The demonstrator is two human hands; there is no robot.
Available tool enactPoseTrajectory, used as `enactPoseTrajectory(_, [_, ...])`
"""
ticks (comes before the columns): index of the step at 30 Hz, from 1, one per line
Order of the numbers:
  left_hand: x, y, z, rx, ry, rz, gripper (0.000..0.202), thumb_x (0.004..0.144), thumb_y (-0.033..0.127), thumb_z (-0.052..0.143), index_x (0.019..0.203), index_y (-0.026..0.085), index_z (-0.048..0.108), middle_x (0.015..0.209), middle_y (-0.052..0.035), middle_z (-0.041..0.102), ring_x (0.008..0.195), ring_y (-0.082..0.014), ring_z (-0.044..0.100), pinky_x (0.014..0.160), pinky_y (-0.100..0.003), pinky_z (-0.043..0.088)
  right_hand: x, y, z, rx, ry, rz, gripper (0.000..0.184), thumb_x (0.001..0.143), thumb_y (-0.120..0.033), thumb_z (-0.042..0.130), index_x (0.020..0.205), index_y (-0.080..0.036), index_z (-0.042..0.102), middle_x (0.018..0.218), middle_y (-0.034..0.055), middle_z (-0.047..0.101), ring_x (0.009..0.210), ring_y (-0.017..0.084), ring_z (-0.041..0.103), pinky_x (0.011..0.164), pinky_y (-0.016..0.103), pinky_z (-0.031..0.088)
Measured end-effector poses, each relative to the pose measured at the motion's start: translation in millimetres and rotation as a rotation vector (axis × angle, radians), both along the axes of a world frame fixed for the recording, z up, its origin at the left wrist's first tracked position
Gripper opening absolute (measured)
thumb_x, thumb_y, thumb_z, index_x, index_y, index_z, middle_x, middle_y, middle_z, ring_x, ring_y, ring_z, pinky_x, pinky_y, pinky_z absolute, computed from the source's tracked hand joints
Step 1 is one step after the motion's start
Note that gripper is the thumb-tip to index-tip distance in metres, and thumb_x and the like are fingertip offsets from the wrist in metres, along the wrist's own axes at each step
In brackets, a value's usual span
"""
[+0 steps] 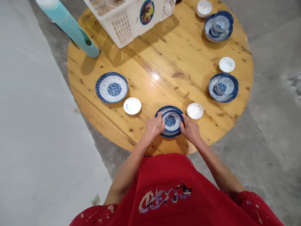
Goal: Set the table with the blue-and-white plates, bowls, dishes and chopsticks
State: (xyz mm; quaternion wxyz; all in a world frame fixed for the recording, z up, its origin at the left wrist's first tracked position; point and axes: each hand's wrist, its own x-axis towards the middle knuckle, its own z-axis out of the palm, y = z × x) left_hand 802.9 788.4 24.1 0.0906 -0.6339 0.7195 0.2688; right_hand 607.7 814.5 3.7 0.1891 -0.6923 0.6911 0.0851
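Observation:
A blue-patterned bowl [171, 121] sits on a blue-patterned plate [168, 135] at the near edge of the round wooden table [164, 62]. My left hand [154, 127] grips the bowl's left rim, fingers curled. At the bowl's right rim my right hand [191, 130] holds on the same way. A small white saucer [195, 110] lies just right of the plate.
Another blue plate [112, 87] and white saucer [132, 105] lie at the left. Two more bowl-on-plate sets [223, 87] [218, 26] with white saucers [227, 64] [203, 8] stand at the right. A white plastic basket [127, 15] and a teal object [70, 28] are at the back.

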Motion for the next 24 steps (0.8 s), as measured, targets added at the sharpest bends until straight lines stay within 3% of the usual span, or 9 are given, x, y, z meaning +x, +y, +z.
enactPoseTrajectory(3, [2, 1, 2.3, 0.009, 0.004, 0.009, 0.037, 0.099, 0.033, 0.035, 0.126, 0.016, 0.053, 0.099, -0.0162, 0.075, 0.096, -0.0322, 0.072, 0.083, -0.039, 0.051, -3, -1, -3.4, -0.005, -0.105, -0.036, 0.050, 0.098, -0.033, 0.039, 0.140, -0.011, 0.051, 0.092, 0.0159, 0.074, 0.080, 0.029, 0.068, 0.070, 0.034, 0.045])
enactPoseTrajectory(5, [4, 4, -1.2, 0.026, 0.036, 0.038, 0.037, 0.099, 0.035, 0.034, 0.121, 0.015, 0.057, 0.102, -0.0178, 0.074, 0.098, -0.0335, 0.071, 0.085, -0.041, 0.051, -3, 0, -5.1, 0.026, -0.237, -0.076, 0.039, 0.097, -0.031, 0.042, 0.124, -0.011, 0.061, 0.088, 0.0134, 0.073, 0.077, 0.025, 0.066, 0.068, 0.031, 0.043])
enactPoseTrajectory(8, [4, 8, -18.7, 0.088, 0.199, 0.148, 0.037, 0.098, 0.035, 0.035, 0.118, 0.014, 0.059, 0.105, -0.0170, 0.073, 0.096, -0.0307, 0.071, 0.084, -0.040, 0.053, 1, 0, -9.2, 0.107, -0.440, -0.170, 0.024, 0.096, -0.027, 0.045, 0.098, -0.013, 0.065, 0.074, 0.0071, 0.070, 0.069, 0.020, 0.062, 0.062, 0.026, 0.038])
enactPoseTrajectory(11, [1, 10, -39.1, 0.093, 0.485, 0.310, 0.038, 0.095, 0.033, 0.035, 0.118, 0.014, 0.058, 0.110, -0.0136, 0.072, 0.086, -0.0236, 0.071, 0.072, -0.033, 0.057, 4, -2, -13.8, 0.077, -0.513, -0.253, 0.019, 0.094, -0.021, 0.047, 0.090, -0.015, 0.064, 0.076, 0.0059, 0.069, 0.069, 0.018, 0.060, 0.061, 0.024, 0.034])
enactPoseTrajectory(13, [-1, 14, -44.4, 0.064, 0.568, 0.359, 0.038, 0.093, 0.034, 0.037, 0.115, 0.014, 0.060, 0.106, -0.0128, 0.071, 0.081, -0.0223, 0.070, 0.066, -0.032, 0.058, 4, 1, -14.2, 0.028, -0.516, -0.268, 0.016, 0.092, -0.019, 0.049, 0.088, -0.014, 0.064, 0.080, 0.0071, 0.070, 0.071, 0.018, 0.060, 0.061, 0.025, 0.033])
enactPoseTrajectory(18, [-12, 36, -24.4, 0.001, 0.531, 0.390, 0.040, 0.093, 0.036, 0.039, 0.120, 0.016, 0.060, 0.101, -0.0122, 0.071, 0.085, -0.0242, 0.069, 0.067, -0.034, 0.058, -6, 24, -5.4, -0.054, -0.595, -0.231, 0.017, 0.092, -0.021, 0.048, 0.094, -0.015, 0.064, 0.080, 0.0067, 0.070, 0.070, 0.019, 0.059, 0.063, 0.026, 0.031])
enactPoseTrajectory(24, [-48, 67, -0.5, 0.002, 0.491, 0.380, 0.043, 0.096, 0.037, 0.039, 0.130, 0.015, 0.055, 0.109, -0.0148, 0.072, 0.093, -0.0257, 0.070, 0.071, -0.035, 0.058, -40, 57, 5.0, -0.141, -0.561, -0.235, 0.019, 0.091, -0.022, 0.047, 0.096, -0.015, 0.065, 0.080, 0.0067, 0.070, 0.068, 0.018, 0.058, 0.065, 0.027, 0.032])
